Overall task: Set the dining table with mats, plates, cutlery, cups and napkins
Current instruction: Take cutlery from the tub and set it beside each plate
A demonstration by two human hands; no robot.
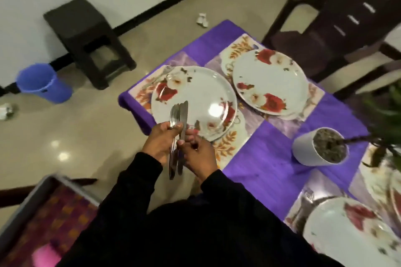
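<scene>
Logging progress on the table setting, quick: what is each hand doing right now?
Left hand: grips the cutlery bundle.
Right hand: pinches the same bundle lower down.

- Cutlery (179, 128): polished metal, reflective.
- Plates (201, 93): glossy glazed surface with printed flowers; a bright glare spot shows.
- Desk cloth (267, 158): purple fabric, matt.
- Mats (227, 147): smooth printed sheet.
- Floor (76, 136): smooth, shiny tile.
- Bucket (43, 84): blue plastic.

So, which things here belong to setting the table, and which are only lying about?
For the job:
- cutlery, held by left hand and right hand
- near plate
- far plate
- mat

Lying about:
- plant pot
- blue bucket
- stool
- chair
</scene>
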